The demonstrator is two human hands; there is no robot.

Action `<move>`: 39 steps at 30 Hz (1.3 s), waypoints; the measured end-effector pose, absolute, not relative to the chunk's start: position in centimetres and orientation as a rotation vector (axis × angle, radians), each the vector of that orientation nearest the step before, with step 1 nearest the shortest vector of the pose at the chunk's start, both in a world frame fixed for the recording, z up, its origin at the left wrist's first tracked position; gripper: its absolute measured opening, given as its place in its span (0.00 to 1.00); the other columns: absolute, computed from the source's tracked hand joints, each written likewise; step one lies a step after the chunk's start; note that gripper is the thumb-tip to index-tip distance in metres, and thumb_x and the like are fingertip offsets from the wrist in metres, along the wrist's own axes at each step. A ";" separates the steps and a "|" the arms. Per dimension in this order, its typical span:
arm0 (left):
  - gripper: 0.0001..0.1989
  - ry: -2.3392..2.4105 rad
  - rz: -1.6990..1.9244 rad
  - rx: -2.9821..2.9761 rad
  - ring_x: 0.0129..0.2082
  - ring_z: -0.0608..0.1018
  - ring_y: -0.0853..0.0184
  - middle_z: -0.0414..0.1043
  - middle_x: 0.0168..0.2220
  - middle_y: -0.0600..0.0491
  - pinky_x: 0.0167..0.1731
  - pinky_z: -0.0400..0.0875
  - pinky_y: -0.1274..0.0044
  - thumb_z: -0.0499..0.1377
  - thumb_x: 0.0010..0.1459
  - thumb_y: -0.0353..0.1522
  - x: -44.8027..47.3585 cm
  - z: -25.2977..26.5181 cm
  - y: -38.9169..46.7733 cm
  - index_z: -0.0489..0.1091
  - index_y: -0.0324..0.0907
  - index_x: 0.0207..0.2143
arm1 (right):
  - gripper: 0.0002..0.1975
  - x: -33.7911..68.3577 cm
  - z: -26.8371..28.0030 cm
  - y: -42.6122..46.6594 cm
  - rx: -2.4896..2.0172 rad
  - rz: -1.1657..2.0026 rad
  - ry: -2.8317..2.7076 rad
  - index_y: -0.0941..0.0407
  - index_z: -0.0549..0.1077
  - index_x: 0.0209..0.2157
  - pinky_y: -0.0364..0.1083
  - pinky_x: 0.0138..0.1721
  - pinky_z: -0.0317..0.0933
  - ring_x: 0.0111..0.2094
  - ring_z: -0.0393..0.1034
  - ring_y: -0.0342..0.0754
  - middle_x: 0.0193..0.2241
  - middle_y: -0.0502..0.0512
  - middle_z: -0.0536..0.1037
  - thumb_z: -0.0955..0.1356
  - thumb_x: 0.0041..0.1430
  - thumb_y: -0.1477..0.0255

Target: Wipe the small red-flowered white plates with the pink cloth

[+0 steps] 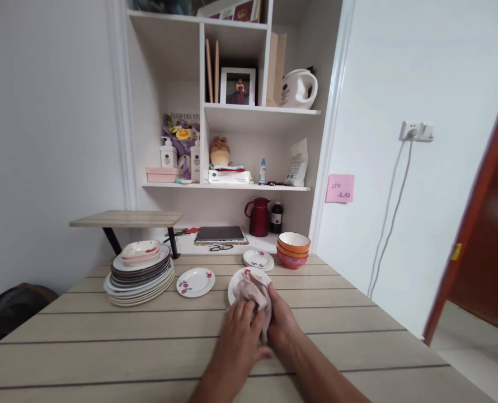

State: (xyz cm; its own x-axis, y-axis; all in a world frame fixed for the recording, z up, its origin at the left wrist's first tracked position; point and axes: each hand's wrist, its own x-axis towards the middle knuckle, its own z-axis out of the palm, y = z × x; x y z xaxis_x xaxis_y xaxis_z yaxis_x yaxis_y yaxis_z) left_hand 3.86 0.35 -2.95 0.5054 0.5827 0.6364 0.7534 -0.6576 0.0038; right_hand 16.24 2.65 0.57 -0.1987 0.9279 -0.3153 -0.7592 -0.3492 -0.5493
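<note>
A white plate with red flowers (234,281) is tilted up in front of me, partly covered by a crumpled pinkish-grey cloth (252,292). My left hand (241,331) presses the cloth against the plate's face, fingers bent over the fabric. At the plate's right edge, my right hand (283,320) is closed around the rim, with part of the cloth hanging beside its fingers. The lower part of the plate is hidden by hands and cloth. Flat on the table to the left lies another flowered plate (196,281). Behind is a short stack of small flowered plates (258,259).
A tall stack of plates (139,280) with small dishes on top stands at left, near a raised wooden stand (127,219). Stacked bowls (293,250) sit at the back right. Beyond the slatted table (118,347) are a red jug (259,217), a laptop (219,234) and shelves.
</note>
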 end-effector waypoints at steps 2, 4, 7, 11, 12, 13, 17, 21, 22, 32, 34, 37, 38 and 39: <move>0.31 -1.166 -0.886 -2.462 0.53 0.72 0.53 0.69 0.53 0.45 0.51 0.70 0.60 0.72 0.42 0.34 3.8 -2.8 0.3 0.68 0.45 0.50 | 0.28 16.2 0.7 2.6 -0.705 1.767 -0.338 0.63 0.75 0.47 0.50 0.50 0.67 0.45 0.77 0.54 0.40 0.65 0.82 0.58 0.66 0.53; 0.27 -1.166 -0.894 -2.441 0.52 0.73 0.54 0.70 0.52 0.46 0.51 0.71 0.61 0.69 0.46 0.29 3.8 -2.7 0.4 0.68 0.44 0.49 | 0.28 16.1 0.8 2.7 -0.711 1.744 -0.348 0.63 0.75 0.47 0.49 0.50 0.67 0.44 0.77 0.53 0.40 0.65 0.82 0.58 0.67 0.55; 0.26 -1.117 -0.918 -2.426 0.52 0.72 0.56 0.69 0.51 0.47 0.50 0.71 0.61 0.64 0.51 0.25 3.7 -2.7 0.4 0.66 0.45 0.52 | 0.29 16.2 0.6 2.9 -0.743 1.743 -0.352 0.64 0.74 0.47 0.50 0.49 0.68 0.44 0.77 0.54 0.40 0.65 0.82 0.57 0.67 0.54; 0.25 -1.098 -0.889 -2.402 0.49 0.72 0.59 0.69 0.50 0.49 0.48 0.71 0.63 0.59 0.55 0.24 3.4 -2.6 0.3 0.63 0.48 0.55 | 0.29 16.2 0.3 3.0 -0.737 1.788 -0.364 0.64 0.73 0.49 0.51 0.49 0.67 0.44 0.77 0.54 0.40 0.65 0.82 0.58 0.66 0.54; 0.25 -1.103 -0.874 -2.393 0.48 0.72 0.59 0.69 0.49 0.50 0.48 0.71 0.63 0.58 0.56 0.24 3.4 -2.5 0.2 0.63 0.48 0.56 | 0.28 16.2 0.3 2.9 -0.723 1.801 -0.372 0.64 0.73 0.49 0.51 0.50 0.67 0.45 0.77 0.54 0.41 0.65 0.81 0.58 0.66 0.54; 0.25 -1.108 -0.858 -2.386 0.47 0.72 0.60 0.69 0.48 0.50 0.47 0.71 0.64 0.59 0.56 0.24 3.4 -2.4 0.2 0.64 0.49 0.56 | 0.28 16.1 0.3 2.9 -0.709 1.809 -0.380 0.63 0.73 0.50 0.51 0.50 0.67 0.45 0.77 0.54 0.42 0.65 0.81 0.58 0.66 0.54; 0.22 -1.182 -0.848 -2.392 0.47 0.71 0.57 0.69 0.48 0.50 0.47 0.70 0.63 0.66 0.50 0.29 3.5 -1.9 0.1 0.69 0.47 0.49 | 0.30 16.0 0.3 2.6 -0.724 1.837 -0.381 0.64 0.73 0.49 0.52 0.47 0.68 0.45 0.76 0.56 0.42 0.67 0.81 0.58 0.66 0.52; 0.11 -1.283 -0.984 -2.453 0.45 0.73 0.60 0.71 0.45 0.51 0.45 0.69 0.67 0.65 0.53 0.31 3.4 -1.5 0.3 0.73 0.46 0.40 | 0.29 15.9 0.2 2.6 -0.795 1.758 -0.399 0.65 0.74 0.48 0.49 0.39 0.71 0.41 0.78 0.55 0.41 0.67 0.81 0.60 0.65 0.53; 0.07 -1.304 -1.031 -2.472 0.43 0.73 0.62 0.72 0.43 0.52 0.44 0.69 0.69 0.62 0.55 0.30 3.3 -1.5 0.4 0.73 0.46 0.38 | 0.28 15.9 0.1 2.7 -0.816 1.723 -0.405 0.64 0.74 0.48 0.48 0.37 0.71 0.39 0.78 0.54 0.40 0.66 0.82 0.61 0.65 0.54; 0.20 -1.670 -1.659 -2.454 0.38 0.76 0.65 0.73 0.40 0.52 0.39 0.71 0.72 0.56 0.58 0.29 2.0 -2.2 2.0 0.65 0.45 0.54 | 0.21 15.2 0.6 2.1 -0.873 1.627 -0.535 0.63 0.76 0.44 0.47 0.35 0.71 0.32 0.78 0.50 0.34 0.61 0.83 0.63 0.66 0.60; 0.30 -1.660 -1.677 -2.457 0.41 0.76 0.65 0.72 0.46 0.51 0.42 0.72 0.72 0.57 0.57 0.28 1.9 -2.2 1.9 0.56 0.49 0.62 | 0.21 15.1 0.9 1.8 -0.886 1.645 -0.566 0.64 0.76 0.45 0.47 0.36 0.70 0.32 0.78 0.50 0.35 0.61 0.83 0.62 0.66 0.60; 0.34 -1.564 -1.611 -2.531 0.46 0.75 0.65 0.70 0.52 0.51 0.46 0.71 0.72 0.57 0.57 0.27 1.7 -1.8 1.7 0.54 0.53 0.64 | 0.21 15.1 1.3 1.4 -0.902 1.641 -0.608 0.63 0.75 0.46 0.47 0.36 0.70 0.34 0.78 0.50 0.36 0.61 0.83 0.62 0.66 0.60; 0.33 -1.546 -1.568 -2.548 0.48 0.75 0.65 0.70 0.52 0.51 0.47 0.71 0.72 0.57 0.57 0.27 1.7 -1.7 1.6 0.56 0.54 0.64 | 0.21 15.1 1.3 1.3 -0.908 1.638 -0.622 0.63 0.75 0.47 0.47 0.36 0.70 0.34 0.78 0.51 0.37 0.60 0.83 0.62 0.66 0.60; 0.31 -1.540 -1.517 -2.561 0.48 0.75 0.64 0.70 0.51 0.51 0.48 0.71 0.72 0.57 0.57 0.27 1.6 -1.6 1.6 0.58 0.54 0.63 | 0.21 15.1 1.3 1.3 -0.911 1.634 -0.633 0.62 0.75 0.47 0.47 0.35 0.70 0.34 0.78 0.50 0.37 0.60 0.83 0.62 0.66 0.59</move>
